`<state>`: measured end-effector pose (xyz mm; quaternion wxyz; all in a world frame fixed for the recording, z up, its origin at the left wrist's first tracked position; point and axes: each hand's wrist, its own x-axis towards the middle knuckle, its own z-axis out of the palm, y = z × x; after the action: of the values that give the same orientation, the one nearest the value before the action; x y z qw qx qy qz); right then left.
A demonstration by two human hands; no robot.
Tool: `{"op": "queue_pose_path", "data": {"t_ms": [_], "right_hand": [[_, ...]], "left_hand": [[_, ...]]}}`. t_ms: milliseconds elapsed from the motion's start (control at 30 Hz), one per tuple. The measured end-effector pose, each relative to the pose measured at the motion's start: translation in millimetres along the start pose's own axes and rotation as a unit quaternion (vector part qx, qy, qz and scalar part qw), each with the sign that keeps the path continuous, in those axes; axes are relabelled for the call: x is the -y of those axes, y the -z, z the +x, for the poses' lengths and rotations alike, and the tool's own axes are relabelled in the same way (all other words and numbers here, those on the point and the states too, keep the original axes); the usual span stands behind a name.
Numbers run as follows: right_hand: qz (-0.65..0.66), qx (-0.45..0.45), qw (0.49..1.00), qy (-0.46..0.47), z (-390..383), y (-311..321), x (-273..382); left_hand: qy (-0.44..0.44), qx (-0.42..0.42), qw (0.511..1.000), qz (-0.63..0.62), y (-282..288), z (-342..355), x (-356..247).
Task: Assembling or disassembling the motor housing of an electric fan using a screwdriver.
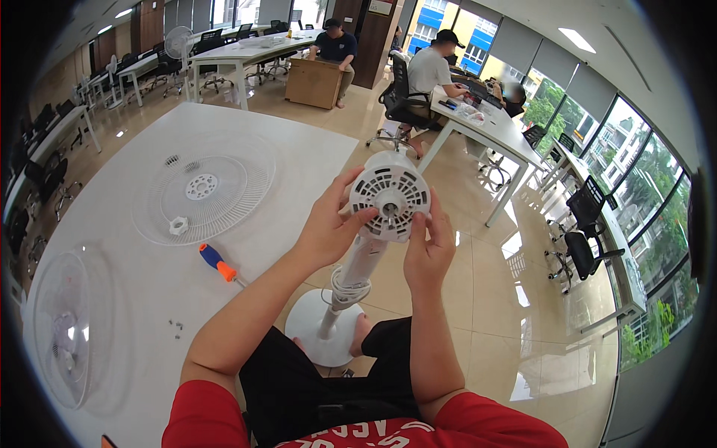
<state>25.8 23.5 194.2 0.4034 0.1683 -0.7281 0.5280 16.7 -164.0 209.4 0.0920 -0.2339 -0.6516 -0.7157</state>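
Observation:
A white pedestal fan's motor housing [390, 196], with slotted vents and a shaft in its middle, faces up between my hands. My left hand [336, 216] grips its left side, thumb lying near the shaft. Closed round the right lower edge is my right hand [433, 243], its thumb by the vents. Beneath the housing the white stand [364, 261] runs down to a round base [325, 351] on the floor between my feet. A white cable [349, 287] is coiled round the stand. No blade or grille is on the housing.
On the white table [246, 299] at left lie a round fan grille [224, 190], a white nut [178, 225], a blue-orange screwdriver [216, 261], several small screws [176, 328] and a clear round fan part [63, 328]. Two people [334, 48] [433, 75] work farther off.

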Motion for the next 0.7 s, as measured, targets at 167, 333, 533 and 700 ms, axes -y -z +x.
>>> {"op": "queue_pose_path", "data": {"t_ms": [167, 333, 533, 700], "right_hand": [[0.042, -0.029, 0.998, -0.027, -2.9, -4.9, 5.7], [0.061, -0.036, 0.995, -0.069, 5.4, -4.0, 3.1], [0.007, -0.042, 0.998, -0.038, 11.6, -5.6, 10.1], [0.005, -0.043, 0.998, -0.048, 11.1, -9.0, 14.9]], "left_hand": [[-0.024, -0.009, 1.0, 0.014, -0.5, 0.3, 7.4], [-0.036, -0.069, 0.994, -0.074, -2.2, 12.7, 13.9], [-0.005, -0.073, 0.993, -0.092, -4.3, 17.1, 10.8], [-0.016, -0.081, 0.992, -0.093, -2.0, 19.6, 18.5]]}}
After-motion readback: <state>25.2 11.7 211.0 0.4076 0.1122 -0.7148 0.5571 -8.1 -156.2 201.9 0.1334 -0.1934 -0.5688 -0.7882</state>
